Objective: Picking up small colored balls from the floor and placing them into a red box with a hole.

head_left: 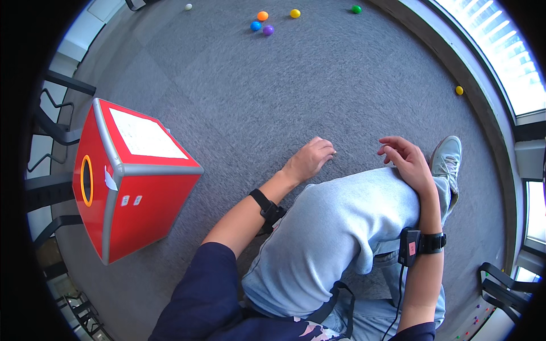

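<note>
My left hand [311, 159] hovers over the grey carpet just beyond my bent knee, its fingers curled inward. Whatever lies inside those fingers, if anything, is hidden from view. Above my shin, near the shoe [447, 161], my right hand [406, 162] holds nothing, with its fingers loosely bent and apart. To the left of my left hand stands a red box [149, 213] with silver edge strips. A white sheet of paper [147, 134] covers much of its top, and a round hole with a yellow rim [87, 181] opens in its left side.
Far ahead on the carpet [239, 91] lie an orange ball [262, 16], a blue ball [255, 26], a purple ball [268, 30], a yellow ball [295, 13] and a green ball [356, 9]. Another yellow ball [459, 90] rests by the right wall. Black chair parts [57, 131] stand behind the box.
</note>
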Available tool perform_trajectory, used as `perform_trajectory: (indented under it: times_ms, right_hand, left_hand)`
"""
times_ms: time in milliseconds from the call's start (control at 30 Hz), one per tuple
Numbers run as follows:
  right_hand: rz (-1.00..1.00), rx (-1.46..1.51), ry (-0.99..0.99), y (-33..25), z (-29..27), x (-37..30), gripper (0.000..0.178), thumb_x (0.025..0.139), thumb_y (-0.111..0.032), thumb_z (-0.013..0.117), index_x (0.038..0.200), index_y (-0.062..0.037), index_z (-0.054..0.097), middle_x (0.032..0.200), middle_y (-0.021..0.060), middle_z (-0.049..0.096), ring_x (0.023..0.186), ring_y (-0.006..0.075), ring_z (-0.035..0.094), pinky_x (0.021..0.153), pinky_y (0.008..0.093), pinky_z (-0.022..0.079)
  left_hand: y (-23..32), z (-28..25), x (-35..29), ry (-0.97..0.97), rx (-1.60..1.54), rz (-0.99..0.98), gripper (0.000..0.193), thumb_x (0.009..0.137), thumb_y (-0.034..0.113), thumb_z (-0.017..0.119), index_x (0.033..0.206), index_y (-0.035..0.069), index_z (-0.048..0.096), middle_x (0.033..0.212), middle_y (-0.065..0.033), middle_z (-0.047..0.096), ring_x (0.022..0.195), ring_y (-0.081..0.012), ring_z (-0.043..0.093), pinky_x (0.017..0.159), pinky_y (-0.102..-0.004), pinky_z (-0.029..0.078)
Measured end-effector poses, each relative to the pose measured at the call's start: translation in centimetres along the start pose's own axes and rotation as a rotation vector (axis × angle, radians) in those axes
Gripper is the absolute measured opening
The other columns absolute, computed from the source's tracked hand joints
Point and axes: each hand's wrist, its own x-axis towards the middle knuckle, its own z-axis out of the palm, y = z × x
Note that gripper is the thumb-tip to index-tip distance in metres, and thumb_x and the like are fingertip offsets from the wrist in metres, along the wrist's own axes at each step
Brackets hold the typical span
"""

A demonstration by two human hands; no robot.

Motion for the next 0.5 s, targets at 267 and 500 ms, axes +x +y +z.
perform_trajectory:
  times_ms: [267,500]
  right_hand:
    - [-0.004,0.005,0.026,0.0,-0.2,-0.1,0.028,0.091,-0.019,0.053,0.113,-0.003,0.061,0.091,0.0063,0.067,0.079,0.012,0.061,0.075,0.0261,0.049]
    - [0.028,0.027,0.031,-0.4,0.4,0.2,0.028,0.093,-0.017,0.054,0.116,-0.0034,0.06,0.095,0.0088,0.066,0.083,0.0144,0.06,0.078,0.0269,0.049]
  left_hand:
    - [0.1,-4.6,1.2,0.451,-0.989,-0.811,0.026,0.093,0.019,0.057,0.11,-0.001,0.06,0.087,-0.0079,0.065,0.073,-0.0108,0.06,0.07,-0.0231,0.05]
    - [4.4,-14.9,-1.2,0.446,-0.791,-0.775,0.024,0.093,0.014,0.055,0.11,-0.003,0.058,0.095,-0.0124,0.066,0.079,-0.0158,0.064,0.072,-0.0267,0.053]
